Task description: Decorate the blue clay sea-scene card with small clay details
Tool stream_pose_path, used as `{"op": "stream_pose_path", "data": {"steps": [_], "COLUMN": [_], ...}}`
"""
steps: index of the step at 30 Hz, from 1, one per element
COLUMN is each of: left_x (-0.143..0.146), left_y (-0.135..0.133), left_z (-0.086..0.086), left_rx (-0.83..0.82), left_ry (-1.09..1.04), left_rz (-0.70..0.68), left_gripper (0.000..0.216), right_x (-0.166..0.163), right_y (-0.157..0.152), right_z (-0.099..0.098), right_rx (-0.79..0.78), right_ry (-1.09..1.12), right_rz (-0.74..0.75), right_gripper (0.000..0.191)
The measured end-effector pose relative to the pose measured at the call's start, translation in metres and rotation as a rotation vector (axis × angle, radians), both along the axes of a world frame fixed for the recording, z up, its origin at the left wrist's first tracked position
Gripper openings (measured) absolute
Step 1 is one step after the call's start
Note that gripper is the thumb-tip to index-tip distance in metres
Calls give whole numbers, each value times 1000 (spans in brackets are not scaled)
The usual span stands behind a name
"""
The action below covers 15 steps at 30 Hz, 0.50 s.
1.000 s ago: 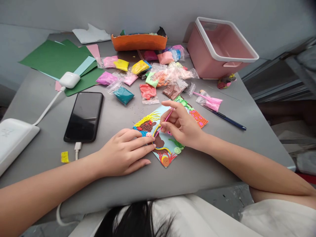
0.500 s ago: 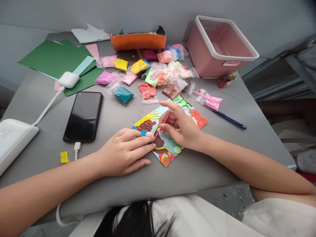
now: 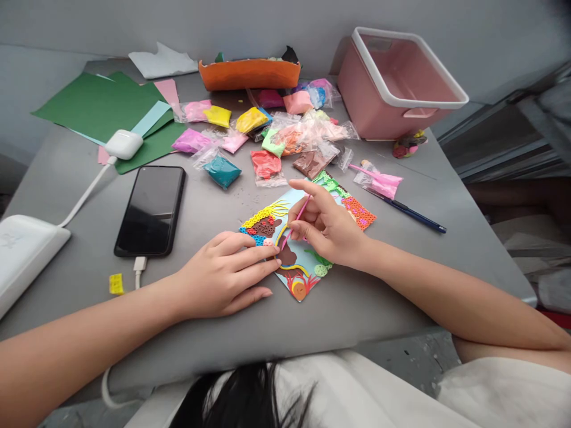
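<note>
A light blue card [image 3: 300,257] decorated with coloured clay shapes lies on the grey table [image 3: 223,202], near its front edge. My left hand [image 3: 225,274] rests flat on the table, fingers stretched out, fingertips pressing the card's left edge. My right hand [image 3: 329,227] pinches a thin pink stick tool [image 3: 298,219], its tip touching the yellow and brown clay in the card's middle. The right hand hides part of the card.
Several small bags of coloured clay [image 3: 267,134] lie behind the card. A black phone [image 3: 151,209] on a cable, a white earbud case [image 3: 124,144], green paper sheets [image 3: 100,107], an orange tray [image 3: 250,74], a pink bin [image 3: 395,86] and a blue pen [image 3: 413,215] surround them.
The right hand with the pink stick has shifted very slightly over the card. The left hand has stayed put.
</note>
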<state>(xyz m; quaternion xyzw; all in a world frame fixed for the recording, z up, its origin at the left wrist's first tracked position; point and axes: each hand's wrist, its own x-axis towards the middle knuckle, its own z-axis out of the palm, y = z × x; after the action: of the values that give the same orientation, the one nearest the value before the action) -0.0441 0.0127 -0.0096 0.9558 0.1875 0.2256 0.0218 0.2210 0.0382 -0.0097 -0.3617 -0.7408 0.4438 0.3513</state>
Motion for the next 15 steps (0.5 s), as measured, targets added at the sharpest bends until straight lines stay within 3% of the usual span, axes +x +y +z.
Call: {"op": "stream_pose_path", "data": {"steps": [15], "left_x": [-1], "left_y": [-1], "left_z": [-3], "left_rx": [-19], "left_ry": [6], "left_rz": [0], "left_gripper": [37], "right_x": [2], "right_y": [3], "right_z": [2], "right_rx": [-9], "right_ry": [-2], "right_rz": [-29], "right_gripper": [58]}}
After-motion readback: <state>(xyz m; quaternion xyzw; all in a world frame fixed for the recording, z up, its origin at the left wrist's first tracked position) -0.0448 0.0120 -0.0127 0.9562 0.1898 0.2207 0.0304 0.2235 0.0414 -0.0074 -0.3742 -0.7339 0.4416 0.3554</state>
